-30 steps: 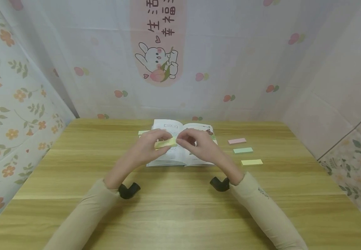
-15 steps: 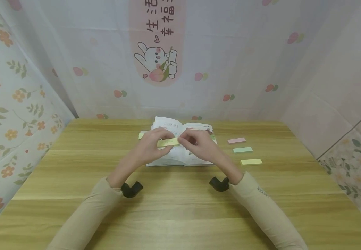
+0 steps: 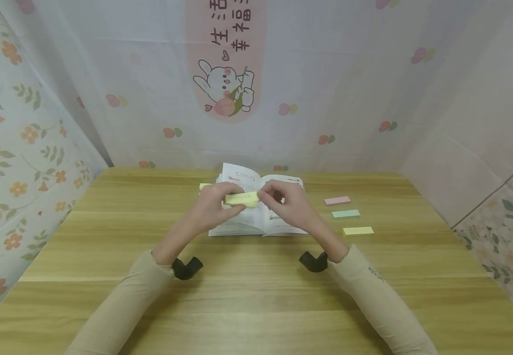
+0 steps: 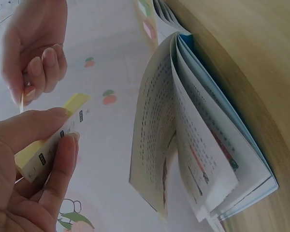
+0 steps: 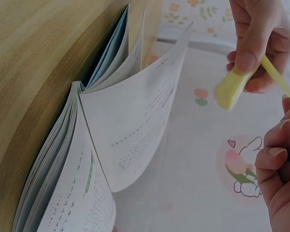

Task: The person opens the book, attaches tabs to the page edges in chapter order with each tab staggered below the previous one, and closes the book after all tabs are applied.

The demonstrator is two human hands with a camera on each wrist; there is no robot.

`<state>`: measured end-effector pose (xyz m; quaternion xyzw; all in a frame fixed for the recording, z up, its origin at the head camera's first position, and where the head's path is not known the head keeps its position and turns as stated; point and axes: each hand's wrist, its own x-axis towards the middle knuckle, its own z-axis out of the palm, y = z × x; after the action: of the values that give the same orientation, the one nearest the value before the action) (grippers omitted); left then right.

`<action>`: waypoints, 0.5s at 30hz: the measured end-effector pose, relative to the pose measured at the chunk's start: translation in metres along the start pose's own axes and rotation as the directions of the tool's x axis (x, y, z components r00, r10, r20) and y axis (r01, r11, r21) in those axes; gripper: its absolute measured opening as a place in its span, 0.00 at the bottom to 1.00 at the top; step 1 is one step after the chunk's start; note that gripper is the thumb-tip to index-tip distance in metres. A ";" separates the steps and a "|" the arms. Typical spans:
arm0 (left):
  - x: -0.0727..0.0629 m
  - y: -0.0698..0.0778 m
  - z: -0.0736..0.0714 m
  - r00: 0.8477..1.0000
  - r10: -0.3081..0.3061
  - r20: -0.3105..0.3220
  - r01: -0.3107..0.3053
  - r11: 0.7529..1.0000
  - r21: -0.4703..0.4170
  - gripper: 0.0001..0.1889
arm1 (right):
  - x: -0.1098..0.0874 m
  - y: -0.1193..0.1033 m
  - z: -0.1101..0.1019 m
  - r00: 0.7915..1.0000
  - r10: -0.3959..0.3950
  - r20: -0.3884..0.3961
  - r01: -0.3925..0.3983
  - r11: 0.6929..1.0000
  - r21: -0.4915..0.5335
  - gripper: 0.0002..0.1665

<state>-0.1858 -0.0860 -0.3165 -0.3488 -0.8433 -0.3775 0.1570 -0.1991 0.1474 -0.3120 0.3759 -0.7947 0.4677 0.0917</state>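
Observation:
In the head view my left hand (image 3: 214, 206) is over the left page of an open book (image 3: 234, 228). It grips a yellow sticky note pad (image 5: 229, 93) between thumb and fingers; the pad's printed backing faces the left wrist camera. Over the right page, my right hand (image 3: 286, 201) pinches the free end of a yellow sticky note strip (image 5: 276, 76). That strip stretches from the pad across to the right fingertips, and its other end is still at the pad under the left thumb. The book's upper left page stands lifted and curved.
Right of the book lie three sticky note pads: pink (image 3: 337, 200), green (image 3: 346, 214) and yellow (image 3: 358, 230). A pale yellow piece (image 3: 204, 186) peeks out behind my left hand. A printed curtain (image 3: 150, 88) hangs behind the wooden table (image 3: 247, 305).
My right hand has shifted slightly right, drawing the strip's end away from the pad. The pad in my left hand has tilted, and the left page has risen higher.

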 end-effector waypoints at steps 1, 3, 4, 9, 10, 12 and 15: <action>0.000 0.000 0.000 1.000 -0.007 0.002 0.007 1.000 -0.004 0.12 | 0.000 0.000 0.000 1.000 -0.007 -0.006 0.007 1.000 0.003 0.06; 0.000 -0.001 0.000 1.000 -0.018 0.003 0.018 1.000 -0.012 0.11 | 0.000 -0.001 0.000 0.999 -0.025 -0.021 0.025 1.000 0.008 0.05; 0.000 -0.001 0.000 1.000 -0.023 0.004 0.023 1.000 -0.013 0.11 | 0.000 -0.001 0.000 0.999 -0.034 -0.028 0.034 0.999 0.012 0.05; 0.000 -0.001 -0.001 0.998 -0.066 0.012 0.066 0.998 -0.008 0.12 | 0.000 -0.001 0.000 0.995 -0.072 -0.065 0.074 0.997 0.034 0.05; 0.000 -0.001 -0.001 0.997 -0.080 0.014 0.080 0.997 -0.004 0.13 | 0.000 -0.001 -0.001 0.995 -0.072 -0.074 0.075 0.997 0.035 0.05; -0.001 -0.001 -0.001 0.994 -0.105 0.013 0.105 0.994 0.000 0.15 | 0.000 0.000 -0.002 0.994 -0.065 -0.090 0.068 0.997 0.035 0.06; -0.001 -0.001 -0.002 0.991 -0.131 -0.004 0.131 0.991 0.006 0.15 | 0.000 0.000 -0.006 0.994 -0.025 -0.110 0.028 0.999 0.032 0.06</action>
<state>-0.1859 -0.0883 -0.3165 -0.2916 -0.8652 -0.3851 0.1345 -0.2003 0.1527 -0.3093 0.3618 -0.7753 0.4998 0.1350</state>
